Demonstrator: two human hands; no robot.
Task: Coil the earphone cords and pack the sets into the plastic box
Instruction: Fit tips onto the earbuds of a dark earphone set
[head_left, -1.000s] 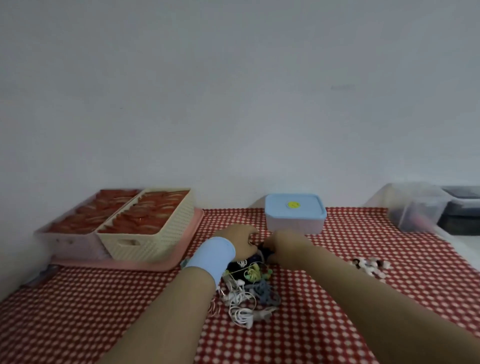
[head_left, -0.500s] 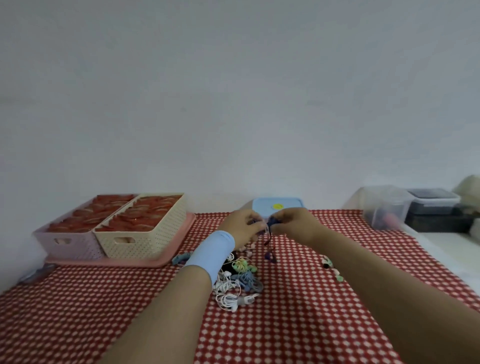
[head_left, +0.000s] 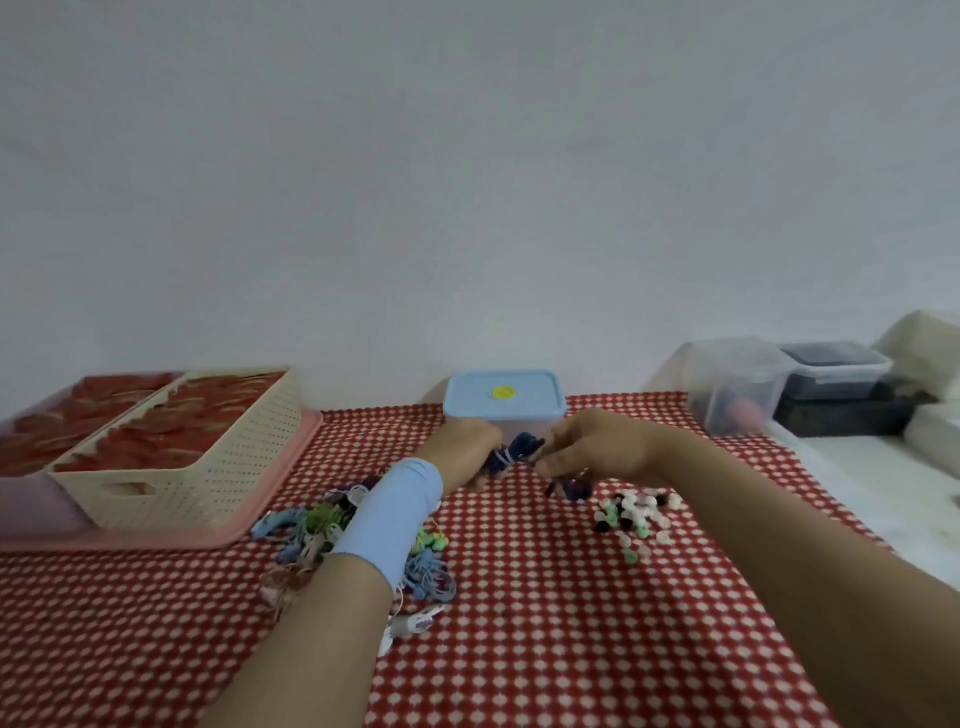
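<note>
We face a plain, pale grey wall (head_left: 467, 182) under soft, even light. Below it spreads a red-and-white checked tablecloth (head_left: 545, 649), and a white surface (head_left: 862, 483) adjoins it on our right.

Left grip (head_left: 462, 452), w/ pale-blue wristband (head_left: 389, 514), holds dark-blue earphone cord (head_left: 514, 451) in a bundle. Right grip (head_left: 597, 452) pinches its other side. Both just above worktop (head_left: 545, 649) (red/white check cloth), directly in front of plastic box (head_left: 504, 402), blue lid on. Tangle of earphone sets (head_left: 317, 525) beneath left forearm. Loose ear tips (head_left: 636, 517) near right wrist. Far left: cream basket (head_left: 182, 467) on pink tray (head_left: 296, 462). Far right: clear bin (head_left: 732, 384).
</note>
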